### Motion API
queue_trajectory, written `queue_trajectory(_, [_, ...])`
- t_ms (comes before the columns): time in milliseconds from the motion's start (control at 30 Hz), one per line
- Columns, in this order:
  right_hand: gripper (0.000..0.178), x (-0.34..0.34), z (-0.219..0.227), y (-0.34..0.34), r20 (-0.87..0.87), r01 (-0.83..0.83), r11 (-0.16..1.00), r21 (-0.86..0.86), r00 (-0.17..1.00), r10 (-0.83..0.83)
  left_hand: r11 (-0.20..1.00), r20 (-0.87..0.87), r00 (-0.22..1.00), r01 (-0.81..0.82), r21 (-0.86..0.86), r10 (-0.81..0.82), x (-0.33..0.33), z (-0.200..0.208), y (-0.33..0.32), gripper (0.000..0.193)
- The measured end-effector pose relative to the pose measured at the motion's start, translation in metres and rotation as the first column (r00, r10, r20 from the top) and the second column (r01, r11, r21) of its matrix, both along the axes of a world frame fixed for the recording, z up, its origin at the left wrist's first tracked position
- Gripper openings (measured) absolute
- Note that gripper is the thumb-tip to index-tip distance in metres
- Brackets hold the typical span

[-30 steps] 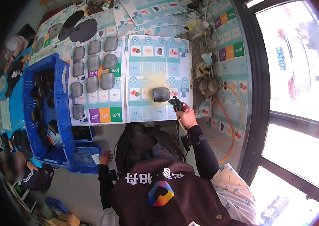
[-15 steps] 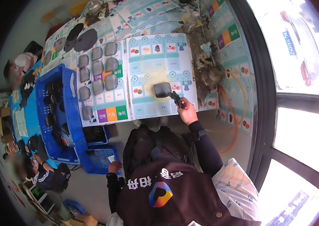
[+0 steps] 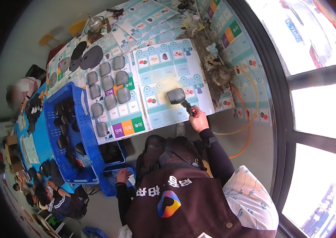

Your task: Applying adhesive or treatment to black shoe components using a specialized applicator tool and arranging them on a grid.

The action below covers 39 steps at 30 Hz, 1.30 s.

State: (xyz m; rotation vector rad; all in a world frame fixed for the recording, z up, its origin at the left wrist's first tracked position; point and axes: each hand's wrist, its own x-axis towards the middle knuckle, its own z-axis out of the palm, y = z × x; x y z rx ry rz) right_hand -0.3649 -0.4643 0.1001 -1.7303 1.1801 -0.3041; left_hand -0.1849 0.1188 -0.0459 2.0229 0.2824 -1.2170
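My right hand [image 3: 199, 120] is closed around the handle of a black tool with red parts [image 3: 189, 108]. At the tool's far end is a dark grey rounded pad [image 3: 176, 95], above a printed white sheet [image 3: 164, 109] with a yellowish stain. Whether the tool grips the pad or only touches it, I cannot tell. My left hand [image 3: 123, 175] hangs low beside the table, over a small blue crate [image 3: 110, 186], its fingers apart and nothing visible in them. Several similar grey pads [image 3: 111, 102] lie in rows on the sheet to the left.
A large blue crate [image 3: 85, 139] of dark pieces stands against the table's left side. Larger dark flat pieces [image 3: 91, 57] lie farther back. An orange hose [image 3: 250, 127] loops down at the right, near a crusted dark lump [image 3: 220, 75]. Other people [image 3: 70, 202] work at the left.
The whole view has shifted and turned slightly. My right hand still holds the tool, with the pad at its end over the stained sheet. My left hand stays low by the crate.
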Motion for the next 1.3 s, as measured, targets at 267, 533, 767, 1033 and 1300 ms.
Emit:
queue_trajectory(267, [0.025, 0.006, -0.008, 0.017, 0.017, -0.047, 0.997, -0.056, 0.999, 0.048, 0.630, 0.317, 0.559, 0.752, 0.194, -0.766, 0.006, 0.036, -0.002, 0.020])
queue_trajectory(533, [0.025, 0.004, -0.013, 0.021, 0.021, -0.122, 0.992, -0.027, 0.992, 0.123, 0.582, 0.150, 0.563, 0.778, 0.235, -0.813, 0.009, 0.041, 0.000, 0.024])
queue_trajectory(767, [0.029, -0.002, -0.020, 0.020, -0.008, -0.064, 0.997, -0.032, 0.998, 0.064, 0.565, 0.292, 0.501, 0.798, 0.207, -0.815, 0.019, 0.008, 0.024, 0.028])
queue_trajectory(1033, [0.029, -0.007, -0.029, 0.012, -0.040, -0.094, 0.994, -0.059, 0.995, 0.092, 0.712, 0.384, 0.635, 0.696, 0.092, -0.670, 0.013, -0.004, 0.025, 0.031])
queue_trajectory(1300, [0.027, -0.014, -0.028, -0.003, -0.030, 0.025, 0.995, -0.095, 0.999, -0.028, 0.766, 0.328, 0.710, 0.639, 0.072, -0.624, 0.010, 0.004, 0.018, 0.030])
